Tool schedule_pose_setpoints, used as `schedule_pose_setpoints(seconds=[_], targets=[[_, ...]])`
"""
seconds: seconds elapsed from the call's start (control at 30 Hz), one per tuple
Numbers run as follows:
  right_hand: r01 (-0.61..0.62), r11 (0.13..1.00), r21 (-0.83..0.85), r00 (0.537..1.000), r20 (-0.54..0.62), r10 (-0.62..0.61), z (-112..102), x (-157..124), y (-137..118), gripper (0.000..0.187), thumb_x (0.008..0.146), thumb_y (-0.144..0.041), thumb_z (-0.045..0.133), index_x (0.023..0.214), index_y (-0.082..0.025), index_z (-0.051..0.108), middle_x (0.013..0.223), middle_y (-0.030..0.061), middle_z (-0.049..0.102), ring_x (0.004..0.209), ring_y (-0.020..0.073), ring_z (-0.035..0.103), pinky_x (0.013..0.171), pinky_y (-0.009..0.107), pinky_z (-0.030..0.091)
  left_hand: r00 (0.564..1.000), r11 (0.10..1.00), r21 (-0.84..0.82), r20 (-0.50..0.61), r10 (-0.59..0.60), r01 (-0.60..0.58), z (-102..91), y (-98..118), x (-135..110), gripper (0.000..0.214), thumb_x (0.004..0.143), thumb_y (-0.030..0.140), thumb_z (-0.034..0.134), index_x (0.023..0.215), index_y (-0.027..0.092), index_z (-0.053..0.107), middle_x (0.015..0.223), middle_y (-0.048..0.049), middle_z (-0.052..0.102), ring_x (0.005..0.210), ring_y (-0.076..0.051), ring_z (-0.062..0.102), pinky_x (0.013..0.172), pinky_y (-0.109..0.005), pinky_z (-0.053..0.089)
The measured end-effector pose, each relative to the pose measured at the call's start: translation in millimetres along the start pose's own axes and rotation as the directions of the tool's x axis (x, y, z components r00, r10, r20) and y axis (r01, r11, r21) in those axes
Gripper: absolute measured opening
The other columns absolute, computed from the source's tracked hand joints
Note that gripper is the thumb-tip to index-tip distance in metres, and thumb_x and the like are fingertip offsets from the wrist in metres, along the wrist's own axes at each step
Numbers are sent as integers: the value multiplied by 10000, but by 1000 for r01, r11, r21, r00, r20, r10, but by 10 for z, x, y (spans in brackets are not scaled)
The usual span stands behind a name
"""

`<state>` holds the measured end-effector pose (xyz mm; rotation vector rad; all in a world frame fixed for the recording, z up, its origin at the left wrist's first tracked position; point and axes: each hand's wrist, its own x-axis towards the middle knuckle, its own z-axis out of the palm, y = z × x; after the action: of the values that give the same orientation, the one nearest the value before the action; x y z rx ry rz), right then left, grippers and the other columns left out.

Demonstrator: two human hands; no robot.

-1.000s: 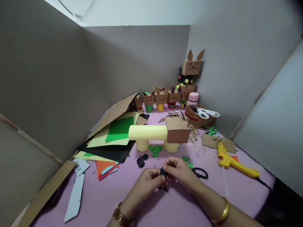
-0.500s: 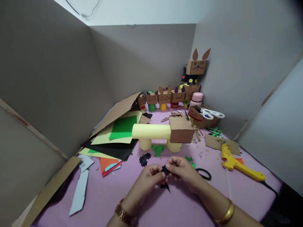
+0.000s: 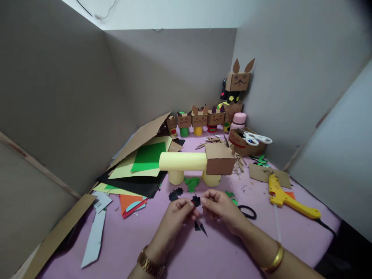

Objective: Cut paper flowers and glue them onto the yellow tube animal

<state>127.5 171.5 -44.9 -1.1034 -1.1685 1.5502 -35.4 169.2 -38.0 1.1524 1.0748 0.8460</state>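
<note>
Flower of black paper (image 3: 196,200) sits pinched by its near edge in the left hand (image 3: 178,214), presumably so its scalloped rim stays uncovered. At its other side, the right hand (image 3: 223,209) is curled narrow; whether it grips anything, I cannot tell. Beyond both stands a yellow paper-tube figure (image 3: 183,161). The yellow glue gun (image 3: 286,199) has its nozzle over a cardboard scrap (image 3: 257,173), probably to keep drips off the pink tabletop (image 3: 226,255).
</note>
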Motion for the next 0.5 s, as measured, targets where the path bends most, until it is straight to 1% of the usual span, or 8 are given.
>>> schedule_pose_setpoints(seconds=[0.07,0.2,0.27,0.33,0.43,0.5], targets=[[-6,1000,-2,1000,6,6,9,-4,-13,403,633,-512,724,678,-166,524,496,-63,537,371,38,387,371,170,232,1000,1000,14,-6,3,-3,4,15,-1,277,776,368,604,652,122,632,628,-29,634,551,-90,496,527,-198,319],[-18,1000,18,1000,-2,18,16,-8,-24,347,668,-468,692,671,-158,536,528,-46,572,377,36,404,388,173,241,1000,1000,20,0,8,-8,20,48,-13,253,761,348,609,653,120,630,626,-25,635,542,-85,490,520,-194,316],[-21,999,31,1000,-14,21,13,-5,-22,332,676,-458,679,668,-157,539,526,-45,575,373,36,403,389,174,241,1000,1000,-1,-14,-1,1,17,51,-11,233,752,345,615,680,125,635,651,-29,650,556,-91,506,522,-194,323],[-13,999,35,1000,-27,14,8,1,-15,330,676,-459,675,666,-158,541,523,-43,577,370,38,402,386,177,237,998,999,-37,-57,-11,9,5,45,-1,214,744,348,622,746,135,643,676,-27,660,572,-98,522,516,-192,324],[-8,1000,28,999,-54,9,5,15,-8,336,675,-474,669,675,-164,539,525,-41,578,363,41,395,381,179,227,988,996,-91,-155,-7,-7,-12,40,19,243,733,356,628,851,145,651,665,-12,641,565,-98,518,502,-189,316],[-6,1000,14,997,-73,7,7,21,-9,337,667,-477,669,678,-168,535,522,-45,571,362,42,390,383,180,229,980,994,-109,-198,-1,-21,-14,44,26,261,720,364,635,859,143,651,651,-6,623,559,-96,506,500,-190,314]])
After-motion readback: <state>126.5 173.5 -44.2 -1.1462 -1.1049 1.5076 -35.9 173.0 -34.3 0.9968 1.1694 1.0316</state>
